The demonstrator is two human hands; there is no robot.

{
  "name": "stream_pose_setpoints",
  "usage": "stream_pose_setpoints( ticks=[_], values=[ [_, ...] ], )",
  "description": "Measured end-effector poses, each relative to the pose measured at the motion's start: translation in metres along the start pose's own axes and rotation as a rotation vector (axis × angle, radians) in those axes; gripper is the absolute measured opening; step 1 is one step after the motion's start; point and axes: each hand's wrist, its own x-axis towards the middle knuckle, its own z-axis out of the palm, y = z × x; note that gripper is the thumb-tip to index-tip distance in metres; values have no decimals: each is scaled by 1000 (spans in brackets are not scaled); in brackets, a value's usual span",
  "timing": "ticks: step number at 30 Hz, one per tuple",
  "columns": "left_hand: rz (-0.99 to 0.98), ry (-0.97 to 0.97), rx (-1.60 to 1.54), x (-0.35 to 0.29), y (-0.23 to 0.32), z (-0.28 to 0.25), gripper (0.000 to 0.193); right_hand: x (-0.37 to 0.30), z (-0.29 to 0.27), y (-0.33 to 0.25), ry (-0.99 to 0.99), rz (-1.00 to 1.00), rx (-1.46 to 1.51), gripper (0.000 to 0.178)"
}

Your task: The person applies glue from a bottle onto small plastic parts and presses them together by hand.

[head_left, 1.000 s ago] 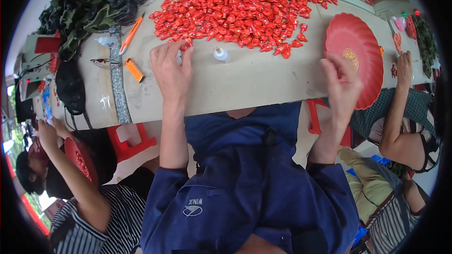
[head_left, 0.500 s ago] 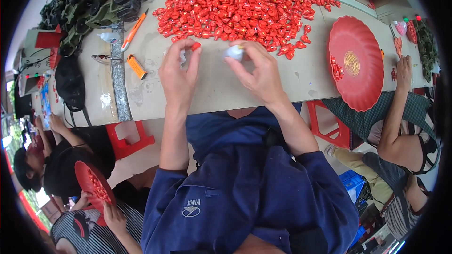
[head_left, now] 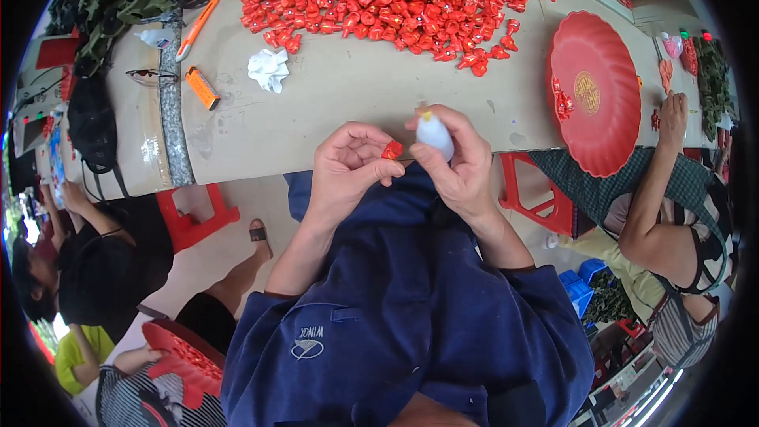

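Between the thumb and fingers of my left hand (head_left: 348, 162) is a small red plastic piece (head_left: 391, 150), held just past the table's near edge. Beside it, my right hand (head_left: 462, 162) grips a small white squeeze bottle (head_left: 435, 136) with a yellow tip pointing up and away from me. The bottle and the piece are close together but apart. Beyond my hands, a heap of similar glossy red pieces (head_left: 379, 0) covers the far middle of the table. A crumpled white tissue (head_left: 269, 69) lies left of the heap.
A scalloped red tray (head_left: 597, 130) stands at the right, near a co-worker's hand (head_left: 674, 115). To the left lie an orange cutter (head_left: 200, 25), an orange box (head_left: 202, 88), glasses (head_left: 150, 77) and another small white bottle (head_left: 156, 37). Red stools (head_left: 198, 217) stand under the table edge.
Both my hands have come nearer my body and closer together, with the red piece and the bottle. The white tissue, earlier at my left hand, now lies on the table.
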Motion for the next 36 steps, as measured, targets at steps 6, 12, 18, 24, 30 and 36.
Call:
stream_pose_setpoints(
  ticks=[6,12,18,24,30,36],
  values=[
    [-36,-2,-100,-3,-1,0,21,5,6,-1,-15,-179,-253,36],
    [-154,78,-345,-3,-2,-6,20,2,2,-24,15,-38,-133,32],
    [-127,-32,-560,1,-5,-10,21,-6,-25,-26,-11,-89,-82,37],
    [-187,-80,-692,2,-6,-8,21,-6,-28,-23,-11,-138,-135,36],
    [-197,-115,-712,3,-7,-10,20,-7,-23,-21,-18,-93,-112,35],
    [-197,-112,-713,3,-7,-9,20,-7,-24,-22,-20,-85,-123,34]
  ],
)
